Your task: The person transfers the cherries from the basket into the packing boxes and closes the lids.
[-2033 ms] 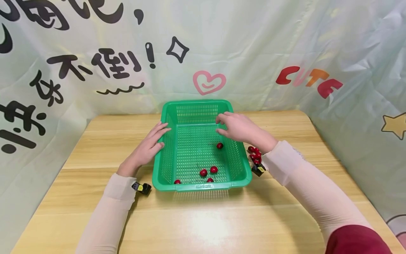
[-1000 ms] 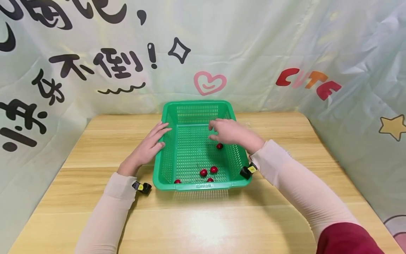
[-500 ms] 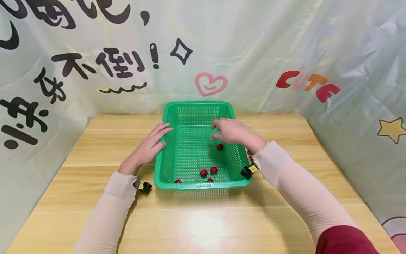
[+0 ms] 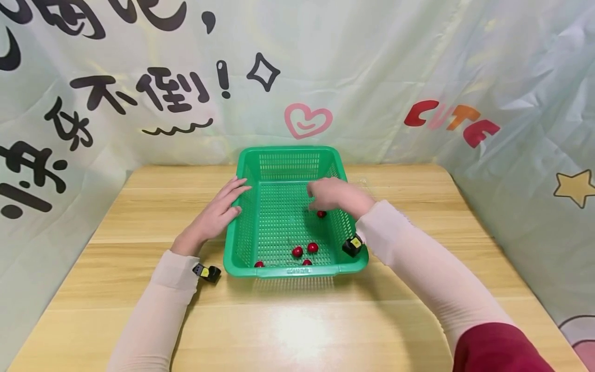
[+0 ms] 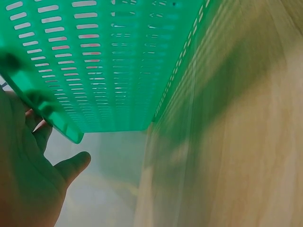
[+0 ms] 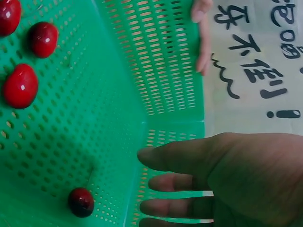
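A pale cloth with lettering is hanging behind the counter's far edge; the wooden counter is stretching out below it; two arms in pale sleeves are reaching in from the near edge; a green basket is standing upright by the middle of the far edge; the left hand is resting its fingers on the basket's rim, on the side facing the counter's left edge, and its grip is lying apart, fingers nearly straight and thumb spread; the right hand is hanging over the basket, on the side facing the counter's right edge, and its grip is standing apart too, fingers extended; a small black camera is sitting at each wrist; five red cherries are lying on the basket's floor, four of them gathering toward the counter's near edge, the leftmost well apart from the other three, and the fifth lying farther back, just beside the right hand in the head view.
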Available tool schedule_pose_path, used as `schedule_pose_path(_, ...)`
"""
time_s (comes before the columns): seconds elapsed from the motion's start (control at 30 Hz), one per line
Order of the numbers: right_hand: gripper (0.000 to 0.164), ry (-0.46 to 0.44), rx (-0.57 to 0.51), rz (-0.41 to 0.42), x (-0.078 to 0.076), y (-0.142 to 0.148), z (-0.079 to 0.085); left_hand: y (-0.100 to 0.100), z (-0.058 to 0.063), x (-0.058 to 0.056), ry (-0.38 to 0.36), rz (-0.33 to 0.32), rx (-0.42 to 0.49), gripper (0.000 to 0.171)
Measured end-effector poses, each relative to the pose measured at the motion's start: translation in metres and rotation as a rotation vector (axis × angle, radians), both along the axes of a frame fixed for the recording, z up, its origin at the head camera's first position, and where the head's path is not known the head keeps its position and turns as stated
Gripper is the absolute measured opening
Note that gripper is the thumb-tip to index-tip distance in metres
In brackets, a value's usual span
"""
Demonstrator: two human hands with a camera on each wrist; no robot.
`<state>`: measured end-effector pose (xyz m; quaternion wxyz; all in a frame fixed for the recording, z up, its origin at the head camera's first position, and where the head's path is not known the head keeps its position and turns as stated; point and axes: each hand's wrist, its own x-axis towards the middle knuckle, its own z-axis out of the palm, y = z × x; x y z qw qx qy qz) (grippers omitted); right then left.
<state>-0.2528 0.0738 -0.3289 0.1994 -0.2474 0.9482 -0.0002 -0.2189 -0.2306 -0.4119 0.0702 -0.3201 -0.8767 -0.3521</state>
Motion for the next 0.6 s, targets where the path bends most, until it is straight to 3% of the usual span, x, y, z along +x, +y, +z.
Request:
schedule_pose_path(0.3,0.019,0.031,0.180,0.024,0.000,-0.012,-0.017,-0.001,0.000,0.000,0.013,0.004,-0.013,0.052)
schedule_pose_path(0.6,0.018,0.051,0.295,0.018,0.001,-0.017,-0.026,0.000,0.000,0.001,0.018,0.007,-0.014,0.051)
